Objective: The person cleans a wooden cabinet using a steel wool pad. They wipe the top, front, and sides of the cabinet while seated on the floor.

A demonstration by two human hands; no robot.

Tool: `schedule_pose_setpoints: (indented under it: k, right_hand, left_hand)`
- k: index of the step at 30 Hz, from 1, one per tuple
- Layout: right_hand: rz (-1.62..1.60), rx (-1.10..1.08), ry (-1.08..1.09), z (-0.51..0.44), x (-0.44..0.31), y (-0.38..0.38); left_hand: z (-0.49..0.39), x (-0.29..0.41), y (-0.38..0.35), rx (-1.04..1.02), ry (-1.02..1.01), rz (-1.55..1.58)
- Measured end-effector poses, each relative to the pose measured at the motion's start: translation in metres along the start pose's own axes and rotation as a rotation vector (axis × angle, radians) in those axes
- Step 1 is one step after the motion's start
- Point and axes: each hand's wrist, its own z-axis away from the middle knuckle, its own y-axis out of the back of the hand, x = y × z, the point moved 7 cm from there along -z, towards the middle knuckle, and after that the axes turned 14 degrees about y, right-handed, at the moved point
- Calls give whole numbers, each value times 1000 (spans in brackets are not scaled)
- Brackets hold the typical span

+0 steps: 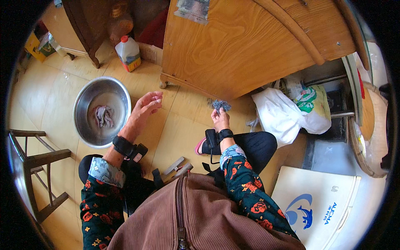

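Note:
My right hand (221, 119) pinches a dark grey scouring pad (222, 106), which looks like a steel-wool scrubber, close to the lower edge of a wooden cabinet (215, 53). In the air to the left, my left hand (146, 105) holds nothing, its fingers apart and slightly curled. Beside my left wrist, a metal basin (82, 125) stands on the floor. Some water and a crumpled wet cloth (104, 117) lie inside it. A dark patch (211, 101) shows on the floor or cabinet edge near the pad; its nature is unclear.
A plastic jug with a red cap (127, 53) stands between two pieces of furniture. White plastic bags (278, 115) lie at right, above a white Aucma appliance (315, 203). A wooden stool (47, 159) is at left. Yellowish tiles (150, 137) cover the floor.

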Motion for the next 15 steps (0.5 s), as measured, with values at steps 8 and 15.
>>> schedule_pose_setpoints:
  k: [8, 15]
  right_hand:
    - [-228, -169, 232, -6, -74, -80]
    - [-184, -357, 594, 32, -137, -106]
  left_hand:
    - [-5, -7, 4, -22, 32, 106]
    - [-1, 4, 2, -7, 0, 150]
